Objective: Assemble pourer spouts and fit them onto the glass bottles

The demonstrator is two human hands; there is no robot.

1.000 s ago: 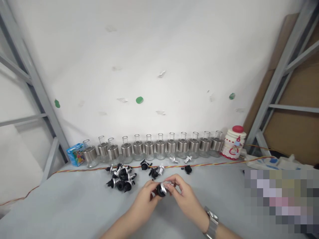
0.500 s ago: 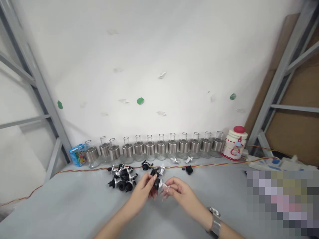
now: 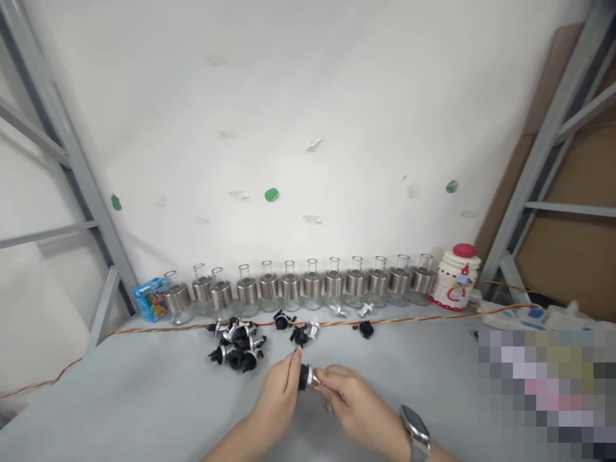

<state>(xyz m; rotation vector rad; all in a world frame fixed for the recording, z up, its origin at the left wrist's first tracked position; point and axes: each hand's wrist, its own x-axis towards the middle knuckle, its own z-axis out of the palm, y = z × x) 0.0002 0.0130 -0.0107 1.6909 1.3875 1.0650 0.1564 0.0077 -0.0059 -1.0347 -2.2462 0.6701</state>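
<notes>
Between my two hands is a black and silver bottle pourer [image 3: 309,377]. My left hand [image 3: 280,389] is closed around its black end, with most of the fingers hidden behind the palm. The silver spout end is pinched by my right hand [image 3: 347,399], which has a watch [image 3: 414,423] on its wrist. Beyond my left hand, a pile of similar black and silver pourers [image 3: 237,344] lies on the grey table [image 3: 158,391]. Small black parts [image 3: 299,334] and a silver spout piece [image 3: 312,330] rest just past my hands.
A row of glass bottles with metal sleeves [image 3: 312,282] stands along the wall. A blue box [image 3: 151,299] is at its left end, a cream jar with red lid [image 3: 455,279] at its right. A twisted red-yellow cord [image 3: 409,318] crosses the table, towards a power strip [image 3: 510,316].
Both hands have come nearer to me with the pourer. My right hand has turned and its fingers are closed more tightly on the spout end.
</notes>
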